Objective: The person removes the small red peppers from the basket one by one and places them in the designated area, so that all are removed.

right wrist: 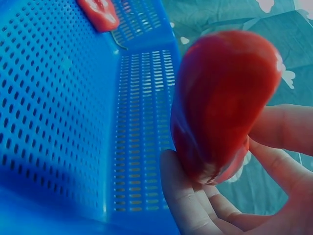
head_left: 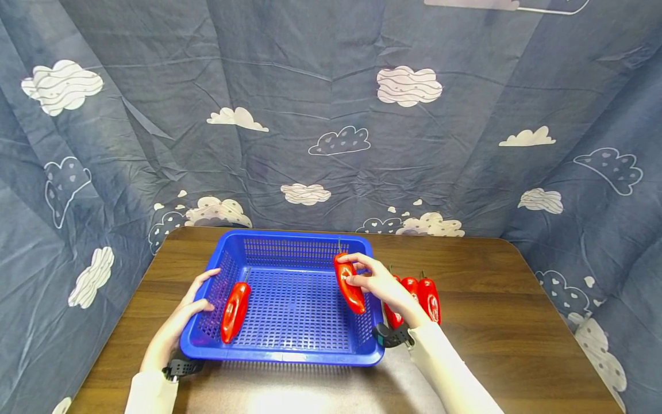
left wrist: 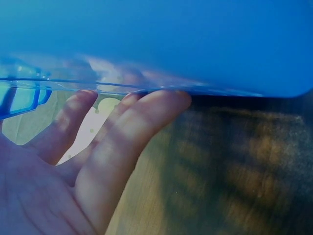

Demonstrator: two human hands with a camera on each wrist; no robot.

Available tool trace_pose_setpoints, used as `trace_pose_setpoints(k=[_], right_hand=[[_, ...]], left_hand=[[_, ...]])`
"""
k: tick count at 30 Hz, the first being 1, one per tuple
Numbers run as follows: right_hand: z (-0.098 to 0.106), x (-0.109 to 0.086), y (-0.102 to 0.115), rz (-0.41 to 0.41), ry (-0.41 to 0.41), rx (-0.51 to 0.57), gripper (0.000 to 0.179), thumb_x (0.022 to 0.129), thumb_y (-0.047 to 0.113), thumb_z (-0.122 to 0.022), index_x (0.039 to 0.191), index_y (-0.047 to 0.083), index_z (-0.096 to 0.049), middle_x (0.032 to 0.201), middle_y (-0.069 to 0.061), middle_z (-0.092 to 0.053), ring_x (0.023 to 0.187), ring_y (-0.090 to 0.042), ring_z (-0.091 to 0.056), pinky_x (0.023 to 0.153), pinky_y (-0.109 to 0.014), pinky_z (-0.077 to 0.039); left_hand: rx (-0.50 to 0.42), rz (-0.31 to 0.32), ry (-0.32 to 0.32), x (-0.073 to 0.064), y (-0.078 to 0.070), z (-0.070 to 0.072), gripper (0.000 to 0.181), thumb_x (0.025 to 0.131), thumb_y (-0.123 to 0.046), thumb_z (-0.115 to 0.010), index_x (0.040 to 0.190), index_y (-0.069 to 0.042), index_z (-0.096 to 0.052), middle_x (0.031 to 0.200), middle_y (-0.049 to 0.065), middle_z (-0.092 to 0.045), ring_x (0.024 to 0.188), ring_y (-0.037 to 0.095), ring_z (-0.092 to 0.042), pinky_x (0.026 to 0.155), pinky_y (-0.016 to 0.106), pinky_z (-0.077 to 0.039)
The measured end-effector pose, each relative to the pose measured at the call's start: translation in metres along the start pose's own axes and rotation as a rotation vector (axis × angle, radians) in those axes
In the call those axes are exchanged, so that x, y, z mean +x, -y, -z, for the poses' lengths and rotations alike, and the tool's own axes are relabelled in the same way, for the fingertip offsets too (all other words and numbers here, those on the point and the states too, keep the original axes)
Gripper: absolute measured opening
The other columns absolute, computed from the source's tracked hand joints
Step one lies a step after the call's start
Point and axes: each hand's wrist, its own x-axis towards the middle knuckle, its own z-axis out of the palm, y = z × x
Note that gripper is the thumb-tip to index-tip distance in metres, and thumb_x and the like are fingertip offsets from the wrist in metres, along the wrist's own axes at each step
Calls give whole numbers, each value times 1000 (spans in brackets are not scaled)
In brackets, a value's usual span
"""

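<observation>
A long glossy red pepper [head_left: 349,284] with a thin green stem hangs over the right part of a blue perforated plastic basket [head_left: 281,357]. My right hand [head_left: 376,280] pinches this pepper between thumb and fingers; the right wrist view shows its rounded end [right wrist: 225,98] close up. Inside the basket, a second red pepper [head_left: 235,312] lies lengthwise near the left wall. My left hand [head_left: 188,305] rests at the basket's left rim, thumb and fingers spread and fairly straight. In the left wrist view, the left hand's fingertips [left wrist: 176,99] touch the rim.
Several more red peppers [head_left: 428,299] lie side by side on the brown wooden table [head_left: 496,322], just right of the basket and partly behind my right forearm. Behind the table's far edge hangs a dark blue-grey cloth [head_left: 289,69] with white clouds.
</observation>
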Motion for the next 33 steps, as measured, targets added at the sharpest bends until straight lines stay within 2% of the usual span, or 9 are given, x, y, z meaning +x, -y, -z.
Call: trace_pose_setpoints(k=[5, 13, 20, 26, 33], right_hand=[[7, 0, -1, 1, -4, 33, 41, 83, -1, -55, 123, 1, -49, 105, -24, -47, 82, -25, -56, 68, -39, -50], [14, -7, 0, 14, -42, 6, 38, 84, 3, -56, 122, 9, -52, 107, -21, -49, 87, -27, -56, 70, -38, -50], [20, -13, -4, 24, -81, -12, 39, 84, 4, -56, 121, 12, -54, 107, -17, -50, 88, -28, -55, 68, -41, -48], [27, -17, -6, 47, -96, 3, 40, 83, 6, -57, 122, 8, -52, 108, -19, -51, 89, -28, -56, 67, -42, -49], [32, -20, -5, -10, -134, 1, 40, 84, 7, -57, 123, 11, -52, 111, -19, -51, 90, -26, -55, 69, -39, -47]], left_hand=[[-3, 0, 0, 0, 0, 0, 70, 79, 1, -38, 141, -23, -16, 135, 18, -17, 113, 36, -29, 81, 44, -38], [14, -4, -5, -1, 0, 1, 69, 79, -1, -38, 141, -23, -16, 136, 18, -17, 114, 37, -28, 82, 43, -37], [5, -17, 9, 0, -1, 0, 70, 79, 1, -37, 142, -23, -16, 136, 18, -18, 113, 34, -32, 82, 43, -38], [-6, -12, 13, 1, 0, 0, 69, 80, 1, -37, 142, -24, -16, 135, 18, -18, 112, 32, -34, 82, 43, -39], [0, -10, 6, 1, 0, 1, 70, 80, 2, -37, 141, -23, -16, 135, 18, -18, 112, 32, -33, 82, 42, -39]])
